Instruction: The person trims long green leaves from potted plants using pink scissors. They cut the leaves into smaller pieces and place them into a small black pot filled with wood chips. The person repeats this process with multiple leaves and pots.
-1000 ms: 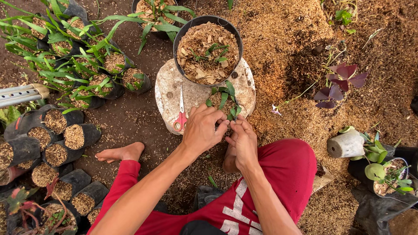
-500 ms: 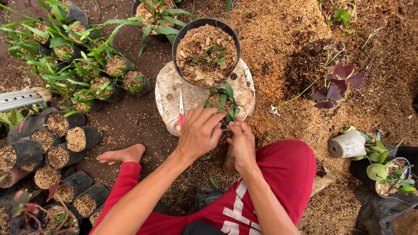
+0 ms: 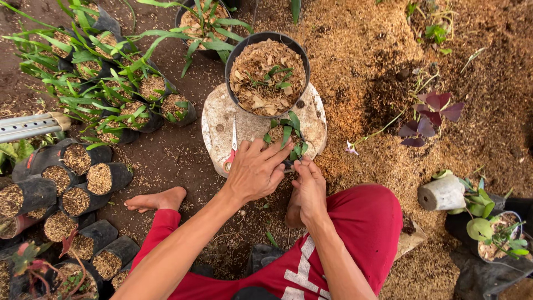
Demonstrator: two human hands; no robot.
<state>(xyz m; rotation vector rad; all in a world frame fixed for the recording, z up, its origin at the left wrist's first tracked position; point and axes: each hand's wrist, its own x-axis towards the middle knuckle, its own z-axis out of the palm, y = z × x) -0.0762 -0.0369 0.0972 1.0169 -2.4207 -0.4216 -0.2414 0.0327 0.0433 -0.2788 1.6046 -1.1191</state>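
Both hands worked the small green-leaved seedling (image 3: pixel 288 139) on the round pale slab (image 3: pixel 216 122), below the black husk-filled pot (image 3: pixel 267 75). Left hand (image 3: pixel 256 169) curled over its base, right hand (image 3: pixel 308 186) pinching; best kept gentle, low on stem.

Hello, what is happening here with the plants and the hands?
A person sits on the ground and works with both hands on a small leafy plant. The left hand covers its base, and the right hand presses beside it. The plant rests on a pale round slab, next to a black pot filled with dry husk. Red-handled scissors lie on the slab, untouched. Many filled black grow bags stand to the side.
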